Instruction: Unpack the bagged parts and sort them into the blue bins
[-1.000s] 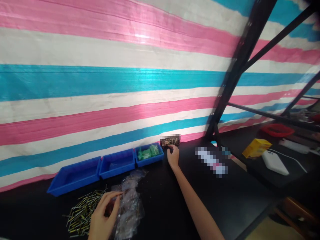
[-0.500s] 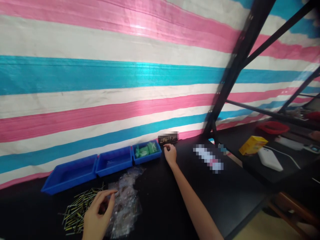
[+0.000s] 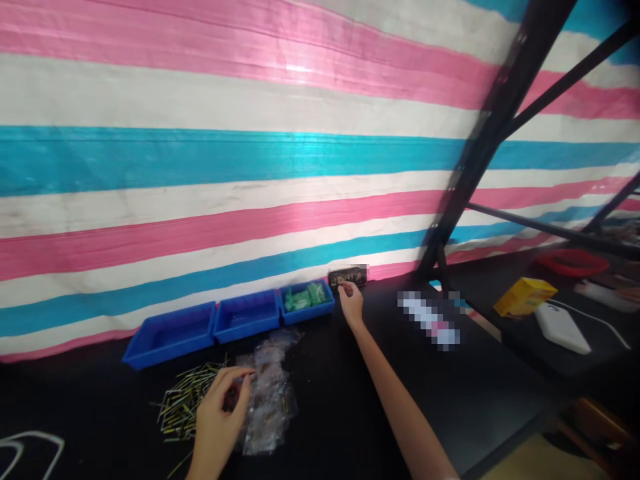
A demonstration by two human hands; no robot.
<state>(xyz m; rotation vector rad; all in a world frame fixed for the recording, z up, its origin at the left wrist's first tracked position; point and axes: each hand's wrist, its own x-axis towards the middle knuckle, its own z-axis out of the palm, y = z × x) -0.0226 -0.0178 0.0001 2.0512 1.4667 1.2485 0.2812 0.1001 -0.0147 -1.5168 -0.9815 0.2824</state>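
My left hand [image 3: 225, 407] is closed in a pinch between a pile of thin yellow and dark sticks [image 3: 185, 403] and a stack of clear plastic bags [image 3: 270, 407]; whatever its fingertips grip is too small to make out. Farther forward, my right hand [image 3: 351, 303] reaches to the front of a dark patterned box [image 3: 340, 276] by the striped sheet. Its fingers are curled together, and anything in them is hidden. Just left of it stands a blue tray with green packets [image 3: 305, 296].
Two more blue trays, a middle one [image 3: 247, 328] and a long one [image 3: 170, 348], continue the row leftward. To the right lie a blurred white strip [image 3: 425, 317], a yellow box [image 3: 525, 297], a white device [image 3: 565, 328] and a red basket [image 3: 575, 262]. A white cable [image 3: 37, 437] lies lower left.
The view has turned left, so the trays, sticks and bags appear farther right, and the white cable has come into view. Both hands keep nearly the same pose and place.
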